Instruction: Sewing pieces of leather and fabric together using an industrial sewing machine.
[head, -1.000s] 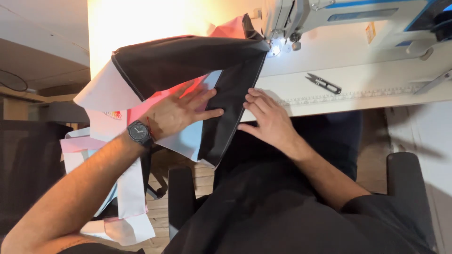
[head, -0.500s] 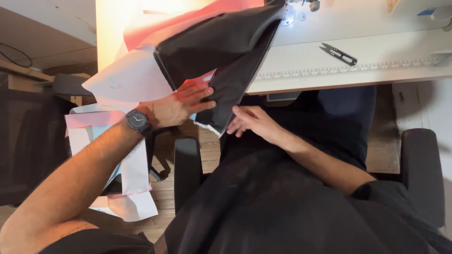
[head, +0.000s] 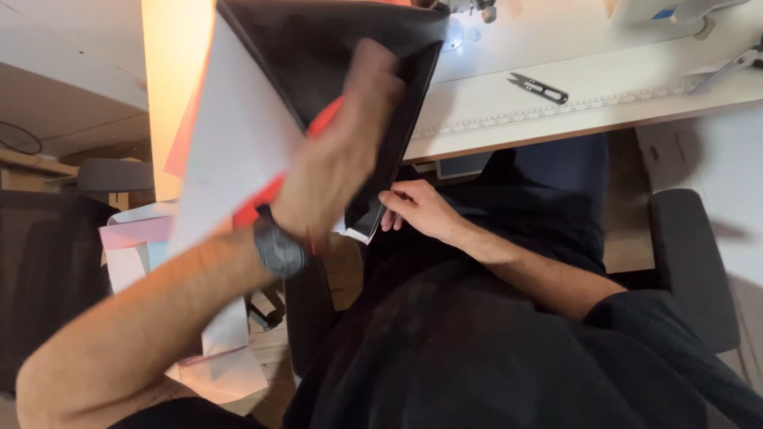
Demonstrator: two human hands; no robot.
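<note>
fabric position: black fabric piece [head: 334,56] is draped off the white table [head: 604,87] edge, running from the sewing machine area at top down toward the lap; white and red layers [head: 238,151] are seen under it on the left side.
long axis: roughly top-to-bottom in view, lower corner hanging just past the table edge.
left hand [head: 342,159]: blurred, laid flat on the black fabric, fingers pointed up toward the machine; pressing or gripping cannot be told. A dark wristwatch [head: 278,248] is worn.
right hand [head: 417,210]: fingers pinched on the lower hanging corner of the fabric, just below the table edge.
nearer hand: both are touching; left is on the mid-panel, right at the bottom corner.
thread snips [head: 539,86]: lying on the table, well apart to the right, untouched.
paper pieces [head: 135,238]: stacked low left, beside the chair.
</note>
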